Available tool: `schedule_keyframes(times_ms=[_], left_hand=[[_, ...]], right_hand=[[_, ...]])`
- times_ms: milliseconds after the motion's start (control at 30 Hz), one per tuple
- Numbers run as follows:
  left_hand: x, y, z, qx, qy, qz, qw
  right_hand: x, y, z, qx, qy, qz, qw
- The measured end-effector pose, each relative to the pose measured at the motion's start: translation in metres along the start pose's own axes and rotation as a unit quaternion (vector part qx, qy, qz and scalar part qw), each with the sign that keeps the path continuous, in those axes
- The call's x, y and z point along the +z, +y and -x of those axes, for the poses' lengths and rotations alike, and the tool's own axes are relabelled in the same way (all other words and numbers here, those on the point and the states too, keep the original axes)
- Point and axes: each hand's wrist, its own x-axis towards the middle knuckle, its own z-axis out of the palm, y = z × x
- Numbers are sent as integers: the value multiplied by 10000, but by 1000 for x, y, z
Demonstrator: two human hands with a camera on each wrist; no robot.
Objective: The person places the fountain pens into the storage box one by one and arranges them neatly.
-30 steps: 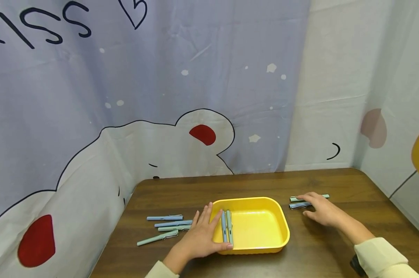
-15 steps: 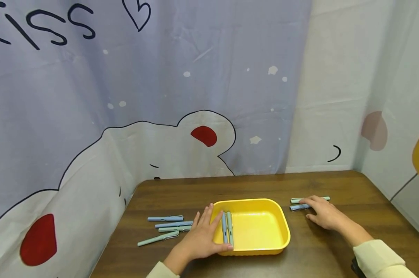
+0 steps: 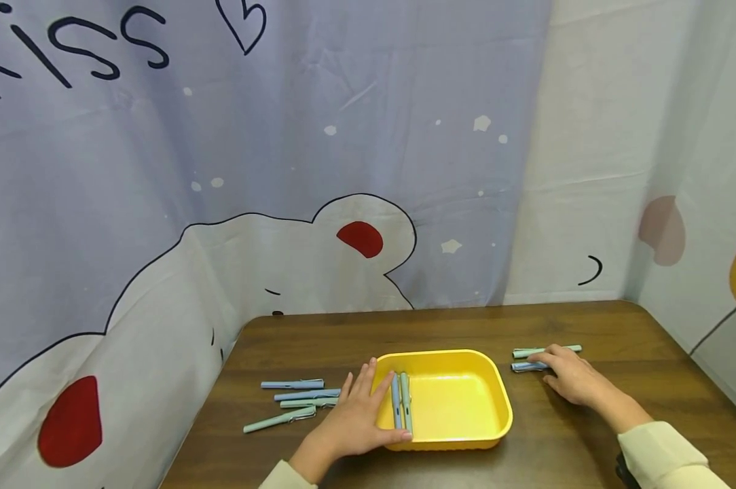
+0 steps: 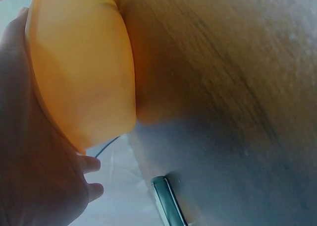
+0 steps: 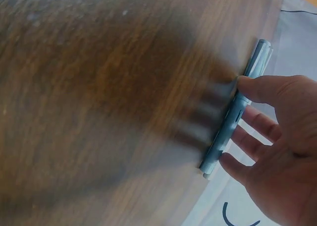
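My left hand (image 3: 356,415) rests on the left side of a yellow tray (image 3: 504,401), fingers straight and spread over the rim, thumb across the near edge. Inside the tray, a blue pen (image 3: 396,402) and a light green pen (image 3: 406,401) lie side by side near that hand. Right of the tray, my right hand (image 3: 578,379) pinches another blue pen (image 3: 527,367) between thumb and fingers. In the right wrist view this pen (image 5: 227,127) lies along the fingertips, close over the table. Just behind it is a light green pen (image 3: 572,348), partly covered by the hand.
Several blue and green pens lie left of the tray, among them a blue pen (image 3: 291,384) at the back and a green pen (image 3: 270,422) at the front. A printed curtain (image 3: 270,136) hangs behind the brown wooden table (image 3: 453,329).
My right hand has drawn slightly back from the green pen and its fingers have settled on the blue pen. The left hand and tray stay put; the head view shifts slightly.
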Motion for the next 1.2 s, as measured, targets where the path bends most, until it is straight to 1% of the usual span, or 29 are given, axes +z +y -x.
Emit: schedule_keyframes(times_ms=[200, 400, 600, 800, 900, 1067, 1200], left_hand=[[0, 0, -1, 10, 11, -21, 10000], [1, 0, -1, -6, 15, -43, 10000], [1, 0, 0, -7, 13, -13, 10000], [1, 0, -1, 53, 66, -5, 10000], [1, 0, -1, 54, 46, -30, 10000], [0, 1, 0, 91, 99, -18, 9999], [0, 1, 0, 50, 80, -11, 10000]], right_hand=[[0, 0, -2, 8, -121, 0, 9999], [-1, -1, -1, -78, -176, -36, 9998], [-6, -5, -1, 99, -321, -93, 9994], [-15, -8, 0, 169, -297, -163, 9993], [-19, -9, 1, 151, -266, -303, 9991], [-24, -12, 2, 29, -169, -648, 9977], [-28, -14, 3, 132, -167, -934, 9954]])
